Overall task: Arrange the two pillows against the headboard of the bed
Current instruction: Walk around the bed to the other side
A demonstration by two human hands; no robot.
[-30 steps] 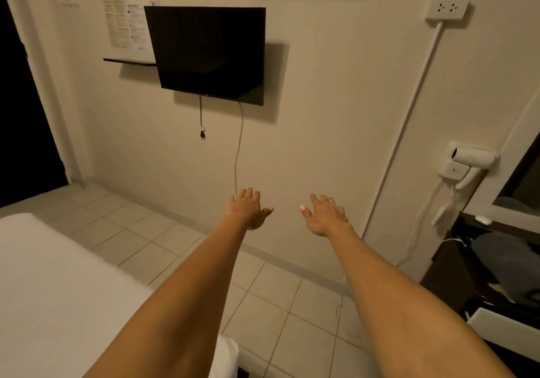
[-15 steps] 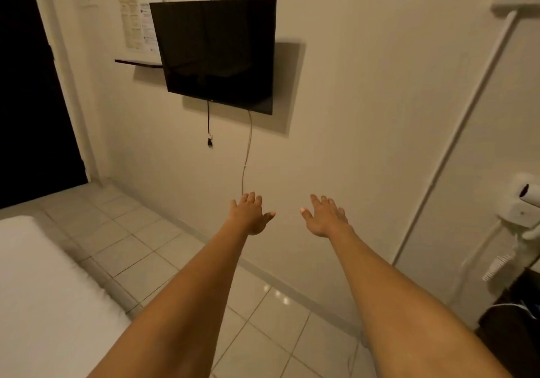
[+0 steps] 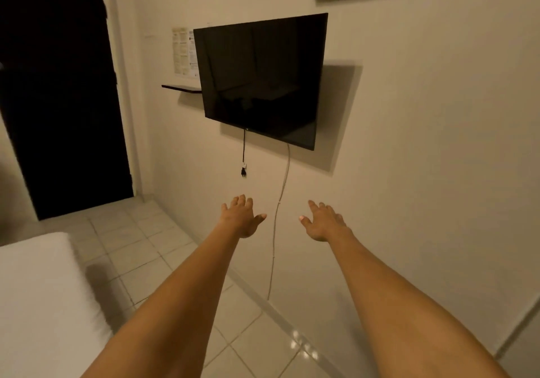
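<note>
Since neither of the 2 pillows is in view, the left hand (image 3: 241,219) and right hand (image 3: 324,222), spread and empty mid-frame, should turn toward the bed (image 3: 38,298) at lower left.

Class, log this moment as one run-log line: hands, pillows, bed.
left hand: open, empty | right hand: open, empty | pillows: not in view | bed: corner at lower left | facing: wall TV

Bed (image 3: 38,304) near left, doorway (image 3: 58,94) far left, TV (image 3: 260,79) on far wall w/ shelf (image 3: 181,88) at its left, cable (image 3: 277,216) hanging below TV.
</note>
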